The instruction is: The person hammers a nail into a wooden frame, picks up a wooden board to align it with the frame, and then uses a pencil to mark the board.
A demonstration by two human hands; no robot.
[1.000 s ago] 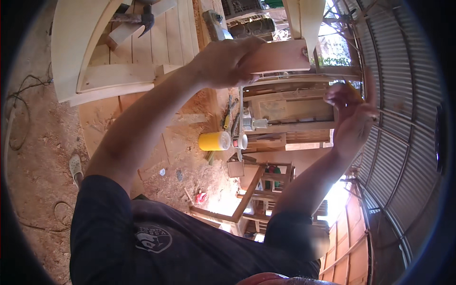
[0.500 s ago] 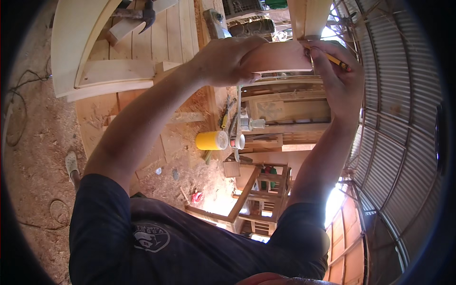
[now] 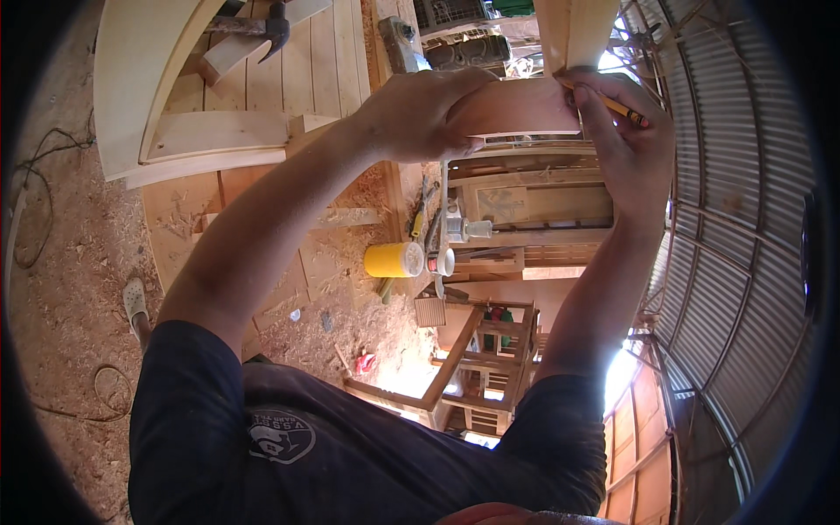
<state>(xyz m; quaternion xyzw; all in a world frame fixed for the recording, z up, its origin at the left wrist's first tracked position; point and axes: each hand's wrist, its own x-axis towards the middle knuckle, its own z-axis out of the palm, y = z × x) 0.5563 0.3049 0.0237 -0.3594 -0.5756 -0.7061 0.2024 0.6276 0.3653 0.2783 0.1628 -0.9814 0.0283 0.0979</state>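
Gripping a flat pale wooden block (image 3: 516, 109), the left hand (image 3: 420, 109) presses it against an upright pale timber post (image 3: 573, 35). Right hand (image 3: 626, 140) is closed around a yellow pencil (image 3: 617, 105), its tip touching the block's right edge. Yellow cylindrical container (image 3: 394, 260) lies on the sawdust-covered floor (image 3: 70, 262) below, well apart

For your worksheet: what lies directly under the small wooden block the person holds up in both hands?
Under the wooden block, in view, sits a framed wooden panel with slats. The left hand covers the block's left end, and the right hand, holding a pencil, hides its right edge.
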